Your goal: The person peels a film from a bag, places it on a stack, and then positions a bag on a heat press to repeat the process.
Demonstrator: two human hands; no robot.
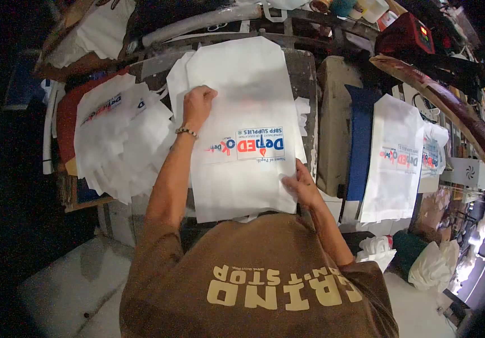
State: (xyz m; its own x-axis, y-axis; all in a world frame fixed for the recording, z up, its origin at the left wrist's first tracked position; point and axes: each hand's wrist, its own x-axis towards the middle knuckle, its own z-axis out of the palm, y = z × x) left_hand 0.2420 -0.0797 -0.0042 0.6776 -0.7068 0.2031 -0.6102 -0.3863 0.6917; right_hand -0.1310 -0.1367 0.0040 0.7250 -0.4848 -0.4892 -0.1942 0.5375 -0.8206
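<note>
A white fabric bag [242, 118] printed with a red and blue logo lies flat on a worn press table [305, 73] in front of me. My left hand [197, 106] rests palm-down on the bag's left side, a beaded bracelet on its wrist. At the bag's lower right edge my right hand [300, 185] pinches the fabric. A few more white sheets stick out from under the bag at its upper left.
A heap of white printed bags [113, 135] lies at the left. Another printed bag [391, 158] lies on a blue-edged board at the right, with more beyond it. A red heat press [405, 34] stands at the upper right. Crumpled white cloth [434, 265] sits at the lower right.
</note>
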